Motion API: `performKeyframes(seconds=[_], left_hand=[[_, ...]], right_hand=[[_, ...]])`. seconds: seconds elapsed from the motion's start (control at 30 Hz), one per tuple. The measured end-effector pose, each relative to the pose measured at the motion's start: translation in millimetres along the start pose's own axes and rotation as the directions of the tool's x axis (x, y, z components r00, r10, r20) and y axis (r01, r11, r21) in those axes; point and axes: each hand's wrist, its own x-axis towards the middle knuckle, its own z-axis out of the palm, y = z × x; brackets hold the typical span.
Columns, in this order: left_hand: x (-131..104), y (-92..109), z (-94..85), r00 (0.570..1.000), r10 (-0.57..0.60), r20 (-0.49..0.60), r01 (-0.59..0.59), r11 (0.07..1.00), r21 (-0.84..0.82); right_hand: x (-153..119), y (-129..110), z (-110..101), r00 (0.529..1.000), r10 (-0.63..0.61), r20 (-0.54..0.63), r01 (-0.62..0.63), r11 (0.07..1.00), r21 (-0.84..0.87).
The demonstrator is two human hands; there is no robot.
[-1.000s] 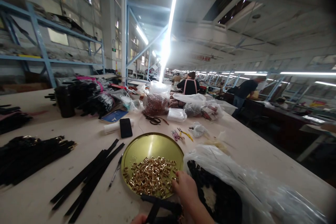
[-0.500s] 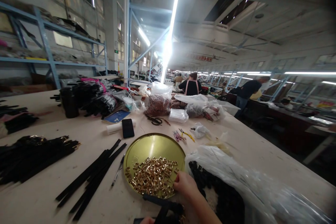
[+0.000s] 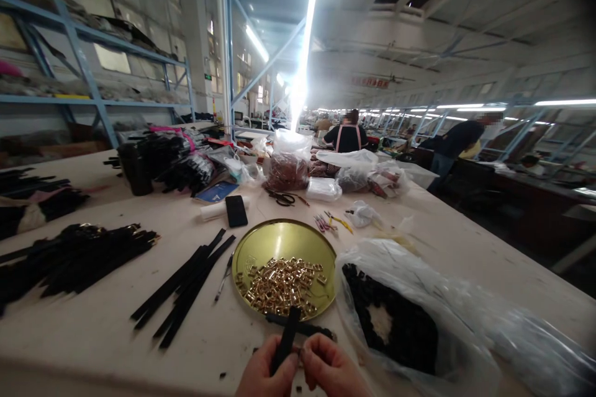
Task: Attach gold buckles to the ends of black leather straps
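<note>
My left hand [image 3: 270, 369], at the bottom of the view, is closed around a black strap [image 3: 287, 332] that points up and away. Beside it my right hand [image 3: 331, 365] is pinched, its fingertips meeting the left hand's. Whatever is between those fingertips is too small and covered to make out. Just beyond lies a round gold-coloured tray [image 3: 261, 245] with a heap of small gold metal buckles [image 3: 286, 285]. Another black piece [image 3: 310, 327] lies along the tray's near rim. Left of the tray, several black straps [image 3: 186, 294] rest on the table.
A clear plastic bag [image 3: 395, 254] with black pieces [image 3: 414, 329] spreads to the right. Pliers [image 3: 342, 221], scissors [image 3: 282, 198] and a phone [image 3: 236, 211] lie behind the tray. Bundled black straps [image 3: 93, 260] are at left. A co-worker [image 3: 347, 135] is farther back.
My right hand has drawn back from the buckles at the tray's right side to my left hand. The left hand and its strap have come up into view. The camera view has shifted slightly.
</note>
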Motion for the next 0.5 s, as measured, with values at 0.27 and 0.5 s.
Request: performKeyframes(seconds=[0.27, 0.5], left_hand=[[-6.5, -6.6, -13.3, 0.996, 0.042, 0.083, -0.063, 0.96, 0.272], [-13.4, 5.1, -15.1, 0.966, 0.061, 0.25, -0.179, 0.856, 0.485]], right_hand=[[-11.3, 8.7, 17.2, 0.997, 0.026, 0.079, -0.044, 0.969, 0.244], [-13.1, 26.0, 22.0, 0.995, 0.097, 0.019, -0.097, 0.918, 0.385]])
